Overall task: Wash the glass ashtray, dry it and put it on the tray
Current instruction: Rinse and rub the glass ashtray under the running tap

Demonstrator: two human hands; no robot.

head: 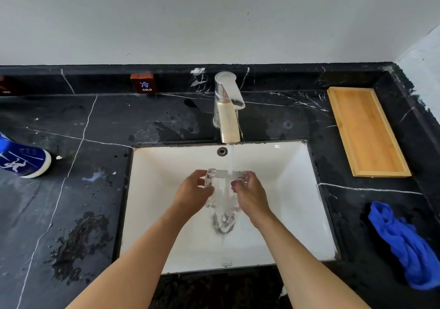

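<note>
The clear glass ashtray (222,186) is held over the middle of the white sink (292,189), under the water stream running from the chrome faucet (227,108). My left hand (192,190) grips its left edge and my right hand (251,193) grips its right edge. Water spills off the glass down toward the drain. An empty wooden tray (367,132) lies on the black counter at the right, behind the sink. A crumpled blue cloth (407,244) lies on the counter at the right front.
The black marble counter (95,122) has wet patches left of the sink. A blue and white bottle (22,158) lies at the left edge. A small "COLD" sign (144,83) stands against the backsplash. The wall closes the back and right.
</note>
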